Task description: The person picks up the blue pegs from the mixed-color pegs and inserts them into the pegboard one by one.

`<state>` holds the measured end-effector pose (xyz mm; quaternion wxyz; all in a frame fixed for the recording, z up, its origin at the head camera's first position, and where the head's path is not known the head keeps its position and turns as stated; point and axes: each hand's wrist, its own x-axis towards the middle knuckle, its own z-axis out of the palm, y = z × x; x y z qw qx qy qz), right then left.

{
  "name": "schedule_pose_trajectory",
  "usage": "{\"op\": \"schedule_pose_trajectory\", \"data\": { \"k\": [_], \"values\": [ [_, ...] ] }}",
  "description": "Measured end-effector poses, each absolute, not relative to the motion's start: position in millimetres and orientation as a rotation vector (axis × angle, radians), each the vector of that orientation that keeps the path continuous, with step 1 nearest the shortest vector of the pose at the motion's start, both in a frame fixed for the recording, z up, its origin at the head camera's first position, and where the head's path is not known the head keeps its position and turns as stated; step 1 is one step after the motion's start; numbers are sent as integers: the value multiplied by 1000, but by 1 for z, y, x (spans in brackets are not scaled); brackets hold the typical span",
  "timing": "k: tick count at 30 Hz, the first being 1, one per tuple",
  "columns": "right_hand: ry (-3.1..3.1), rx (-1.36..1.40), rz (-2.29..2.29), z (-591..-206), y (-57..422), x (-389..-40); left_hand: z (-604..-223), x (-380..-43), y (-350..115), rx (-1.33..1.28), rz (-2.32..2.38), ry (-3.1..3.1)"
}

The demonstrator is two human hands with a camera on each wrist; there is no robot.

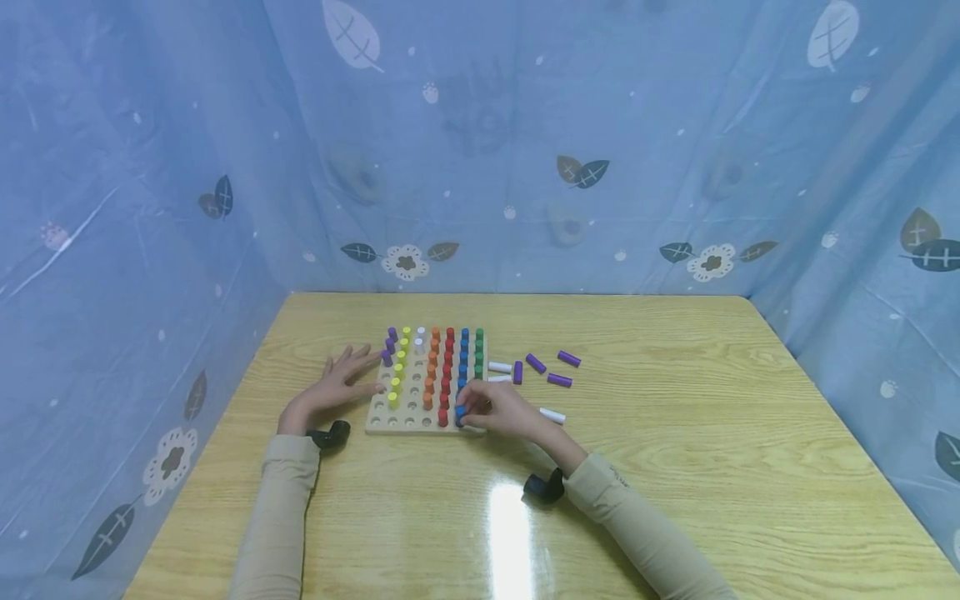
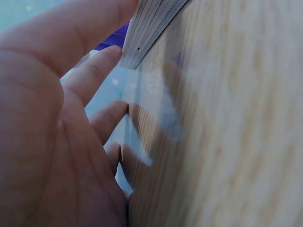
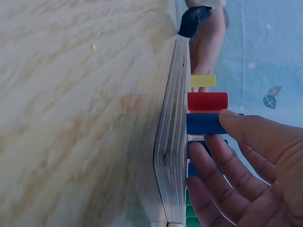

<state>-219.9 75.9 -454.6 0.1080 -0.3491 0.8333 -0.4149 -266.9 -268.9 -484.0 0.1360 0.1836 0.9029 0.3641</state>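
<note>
A wooden pegboard [image 1: 401, 430] lies on the table, with columns of purple, yellow, white, orange, red, blue and green pegs standing in it. My right hand [image 1: 501, 408] pinches a blue peg [image 3: 203, 124] between thumb and fingers at the front end of the blue column. In the right wrist view that peg stands upright against the board's top, beside a red peg [image 3: 207, 101]; whether it is fully seated I cannot tell. Fingers spread, my left hand [image 1: 336, 387] rests at the board's left edge, its fingertips touching the side near the purple pegs [image 1: 387, 358].
Loose purple pegs [image 1: 559, 380] lie on the table to the right of the board. White pegs [image 1: 552, 415] lie there too, one close by the right forearm. A blue patterned curtain [image 1: 510, 167] rises behind the table [image 1: 675, 400]. Each wrist wears a black camera.
</note>
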Motion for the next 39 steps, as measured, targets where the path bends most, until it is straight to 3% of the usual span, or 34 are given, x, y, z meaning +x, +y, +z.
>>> {"op": "schedule_pose_trajectory", "data": {
  "k": [16, 39],
  "values": [
    [2449, -1000, -1228, -444, 83, -225, -477, -271, -266, 551, 1060, 2611],
    [2583, -897, -1210, -442, 131, -247, -476, -265, -267, 547, 1030, 2666]
  ]
}}
